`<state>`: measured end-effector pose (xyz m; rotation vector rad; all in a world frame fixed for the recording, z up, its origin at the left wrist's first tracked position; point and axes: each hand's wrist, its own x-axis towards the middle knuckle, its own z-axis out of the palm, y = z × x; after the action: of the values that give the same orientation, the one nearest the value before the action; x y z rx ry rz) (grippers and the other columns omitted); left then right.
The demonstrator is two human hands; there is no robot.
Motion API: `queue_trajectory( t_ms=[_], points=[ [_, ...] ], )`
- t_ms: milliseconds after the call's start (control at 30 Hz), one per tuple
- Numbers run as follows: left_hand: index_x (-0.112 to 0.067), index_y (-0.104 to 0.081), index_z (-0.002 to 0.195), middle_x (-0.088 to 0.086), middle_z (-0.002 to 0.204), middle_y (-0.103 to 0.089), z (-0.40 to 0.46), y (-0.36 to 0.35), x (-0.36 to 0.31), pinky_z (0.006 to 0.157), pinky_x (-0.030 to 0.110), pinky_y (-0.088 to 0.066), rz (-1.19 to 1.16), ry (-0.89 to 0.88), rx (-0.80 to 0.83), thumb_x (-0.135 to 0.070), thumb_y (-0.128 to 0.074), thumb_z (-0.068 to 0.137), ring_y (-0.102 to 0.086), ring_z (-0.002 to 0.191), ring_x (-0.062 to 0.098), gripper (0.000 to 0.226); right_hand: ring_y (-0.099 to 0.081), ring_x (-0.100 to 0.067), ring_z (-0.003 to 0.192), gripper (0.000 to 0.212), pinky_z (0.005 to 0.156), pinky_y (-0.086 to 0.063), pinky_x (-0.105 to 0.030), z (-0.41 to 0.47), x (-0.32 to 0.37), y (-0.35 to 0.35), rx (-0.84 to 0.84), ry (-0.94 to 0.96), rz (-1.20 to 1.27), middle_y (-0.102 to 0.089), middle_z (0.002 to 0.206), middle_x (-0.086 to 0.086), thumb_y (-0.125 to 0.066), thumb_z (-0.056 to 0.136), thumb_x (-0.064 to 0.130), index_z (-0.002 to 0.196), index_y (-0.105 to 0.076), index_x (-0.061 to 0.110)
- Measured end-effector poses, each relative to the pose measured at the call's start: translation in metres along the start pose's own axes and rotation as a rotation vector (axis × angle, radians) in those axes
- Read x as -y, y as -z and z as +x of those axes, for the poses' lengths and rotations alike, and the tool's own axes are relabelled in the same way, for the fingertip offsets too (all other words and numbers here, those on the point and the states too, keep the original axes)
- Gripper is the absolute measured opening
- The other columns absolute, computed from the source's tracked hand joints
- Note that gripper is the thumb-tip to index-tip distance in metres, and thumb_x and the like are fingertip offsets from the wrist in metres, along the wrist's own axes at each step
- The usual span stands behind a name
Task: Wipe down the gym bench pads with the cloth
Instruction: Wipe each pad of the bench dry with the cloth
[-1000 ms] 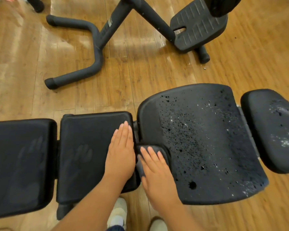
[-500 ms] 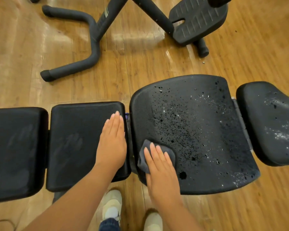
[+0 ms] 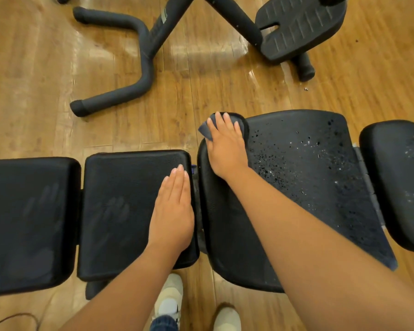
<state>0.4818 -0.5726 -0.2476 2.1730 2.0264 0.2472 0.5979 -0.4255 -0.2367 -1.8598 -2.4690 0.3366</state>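
A black gym bench runs across the view in several pads. The large seat pad point(image 3: 308, 177) is speckled with droplets on its right part. At its far left corner my right hand point(image 3: 226, 144) presses a dark grey cloth point(image 3: 239, 121) flat, fingers straight. The cloth's edge sticks out past the pad's corner. My left hand point(image 3: 173, 206) rests flat on the right edge of the middle pad point(image 3: 124, 206), fingers together. A far-left pad point(image 3: 26, 223) and a right-end pad point(image 3: 399, 182) with droplets flank them.
Beyond the bench, on the wooden floor, stands another machine with a curved black base tube point(image 3: 139, 68) and a ribbed footplate point(image 3: 299, 25). My two shoes point(image 3: 170, 299) show below the bench. A thin cable point(image 3: 12, 318) lies at the lower left.
My right hand has slid the cloth from the seat pad's near left edge up to its far left corner. My left hand has stayed on the middle pad.
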Motion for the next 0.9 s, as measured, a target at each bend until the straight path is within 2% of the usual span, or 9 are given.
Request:
queue_trajectory(
  t_ms=[267, 400, 500, 567, 600, 667, 733, 800, 900],
  points=[
    [0.006, -0.028, 0.141, 0.022, 0.149, -0.03, 0.0, 0.001, 0.0, 0.114, 0.04, -0.013, 0.01, -0.004, 0.007, -0.012, -0.028, 0.092, -0.026, 0.14, 0.032, 0.052, 0.0, -0.024, 0.144, 0.055, 0.116, 0.003, -0.041, -0.039, 0.008, -0.007, 0.005, 0.021, -0.018, -0.004, 0.157, -0.007, -0.031, 0.098, 0.025, 0.149, -0.013, 0.016],
    [0.008, -0.031, 0.139, 0.023, 0.148, -0.031, 0.0, 0.003, -0.001, 0.115, 0.037, -0.01, 0.025, 0.008, 0.031, -0.015, -0.025, 0.092, -0.028, 0.139, 0.031, 0.052, -0.02, -0.026, 0.141, 0.057, 0.116, -0.011, -0.046, -0.118, 0.025, -0.019, 0.004, -0.051, 0.015, -0.027, 0.152, -0.01, -0.025, 0.09, 0.027, 0.144, -0.031, 0.013],
    [0.008, -0.029, 0.139, 0.024, 0.148, -0.03, 0.0, 0.003, 0.0, 0.116, 0.037, -0.009, 0.036, -0.015, 0.032, -0.013, -0.028, 0.091, -0.026, 0.139, 0.032, 0.053, -0.019, -0.023, 0.141, 0.058, 0.112, -0.014, -0.041, -0.202, 0.03, -0.033, 0.044, -0.031, 0.029, -0.033, 0.149, -0.01, -0.031, 0.083, 0.025, 0.138, -0.04, 0.013],
    [0.007, -0.029, 0.14, 0.023, 0.148, -0.031, 0.0, 0.003, 0.001, 0.116, 0.037, -0.008, 0.013, -0.01, 0.025, -0.011, -0.034, 0.09, -0.026, 0.139, 0.032, 0.053, -0.009, -0.019, 0.143, 0.049, 0.112, -0.015, -0.037, -0.25, 0.028, -0.04, 0.006, -0.019, 0.05, -0.031, 0.147, -0.006, -0.03, 0.089, 0.019, 0.137, -0.039, 0.014],
    [0.007, -0.029, 0.14, 0.023, 0.148, -0.032, 0.0, 0.004, 0.001, 0.116, 0.037, -0.009, 0.006, -0.009, 0.024, -0.01, -0.035, 0.09, -0.027, 0.139, 0.032, 0.053, -0.006, -0.018, 0.144, 0.047, 0.111, -0.015, -0.036, -0.266, 0.025, -0.041, -0.001, -0.02, 0.057, -0.029, 0.148, -0.004, -0.022, 0.095, 0.017, 0.139, -0.035, 0.016],
    [0.007, -0.03, 0.14, 0.023, 0.148, -0.032, 0.0, 0.005, 0.0, 0.116, 0.036, -0.009, -0.003, -0.006, 0.024, -0.011, -0.034, 0.09, -0.026, 0.139, 0.031, 0.052, -0.003, -0.018, 0.144, 0.049, 0.11, -0.014, -0.035, -0.282, 0.021, -0.041, 0.015, -0.026, 0.078, -0.017, 0.154, -0.001, -0.011, 0.099, 0.022, 0.146, -0.021, 0.019],
    [0.006, -0.03, 0.14, 0.022, 0.148, -0.032, 0.0, 0.005, 0.0, 0.116, 0.037, -0.009, -0.012, -0.005, 0.018, -0.011, -0.034, 0.091, -0.026, 0.139, 0.031, 0.052, -0.003, -0.018, 0.144, 0.049, 0.11, -0.012, -0.035, -0.286, 0.019, -0.039, 0.045, -0.018, 0.082, -0.004, 0.157, -0.001, -0.01, 0.098, 0.025, 0.146, -0.018, 0.02],
    [0.005, -0.03, 0.14, 0.021, 0.148, -0.031, 0.0, 0.004, 0.0, 0.115, 0.037, -0.011, -0.016, -0.006, 0.014, -0.011, -0.036, 0.091, -0.026, 0.139, 0.03, 0.052, -0.004, -0.016, 0.144, 0.048, 0.111, -0.012, -0.034, -0.284, 0.018, -0.039, 0.05, -0.02, 0.085, -0.006, 0.157, 0.0, -0.015, 0.096, 0.022, 0.143, -0.024, 0.02],
    [0.005, -0.028, 0.141, 0.021, 0.149, -0.031, -0.001, 0.005, 0.0, 0.115, 0.038, -0.013, -0.028, 0.004, 0.016, -0.01, -0.037, 0.091, -0.024, 0.14, 0.029, 0.053, -0.006, -0.015, 0.144, 0.059, 0.112, -0.013, -0.033, -0.27, 0.016, -0.038, 0.006, -0.047, 0.114, -0.018, 0.151, 0.0, -0.036, 0.082, 0.018, 0.141, -0.028, 0.017]
  ],
)
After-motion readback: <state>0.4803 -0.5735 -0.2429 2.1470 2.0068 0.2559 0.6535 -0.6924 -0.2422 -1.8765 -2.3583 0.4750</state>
